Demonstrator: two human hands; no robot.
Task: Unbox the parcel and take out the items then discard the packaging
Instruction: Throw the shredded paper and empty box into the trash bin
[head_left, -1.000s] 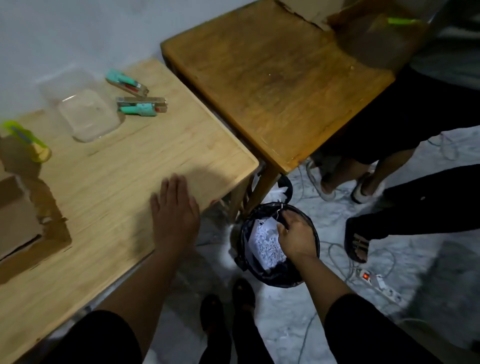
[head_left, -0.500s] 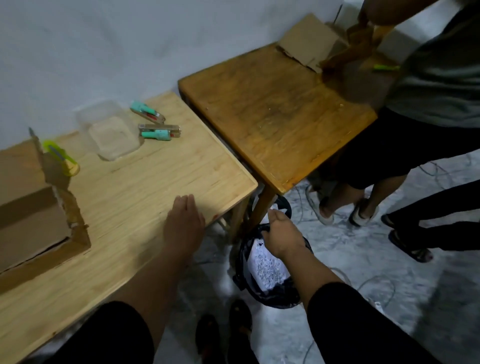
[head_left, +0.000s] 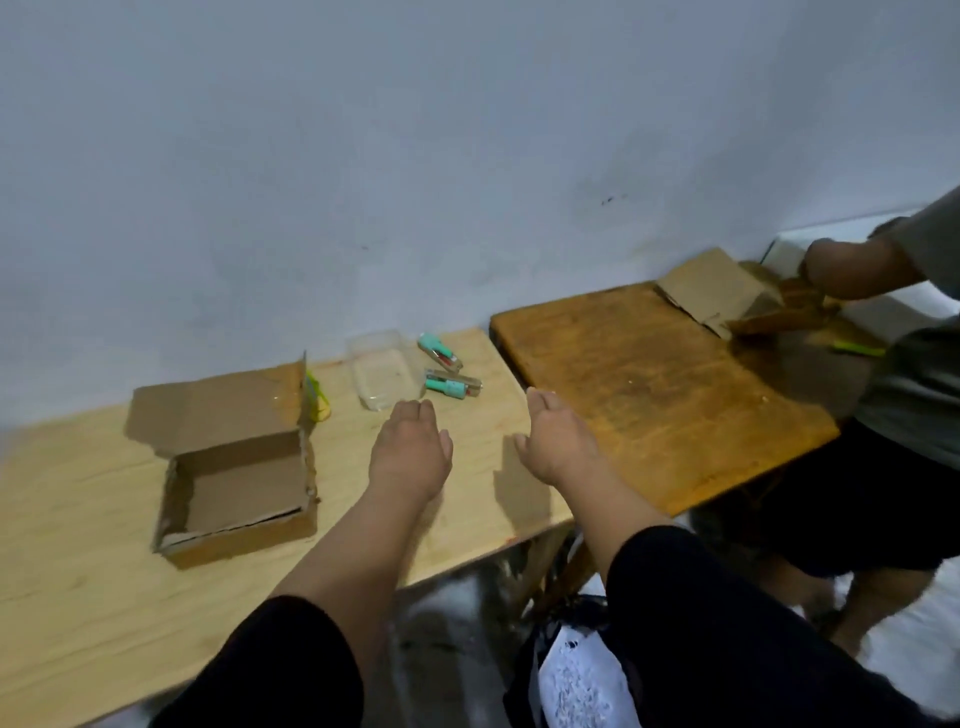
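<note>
An open, empty cardboard box (head_left: 236, 480) with its lid flap up sits on the light wooden table (head_left: 104, 587). Behind it lie a clear plastic tray (head_left: 382, 371) and two teal-capped items (head_left: 447, 387) in small packs. My left hand (head_left: 410, 449) hovers over the table with straight fingers, holding nothing. My right hand (head_left: 558, 441) is stretched out beside it, also holding nothing. White crumpled packaging (head_left: 576, 680) lies in the black-lined bin (head_left: 519, 691) on the floor under my right arm.
A darker wooden table (head_left: 660, 384) adjoins on the right. Another person (head_left: 893, 395) stands at its far side handling a cardboard box (head_left: 719, 288). A yellow-green object (head_left: 317, 400) sits behind my box's flap. A white wall runs behind both tables.
My right hand left the bin and rose over the table beside my left hand, leaving the white packaging in the bin. The view swung up from the floor to the tabletop.
</note>
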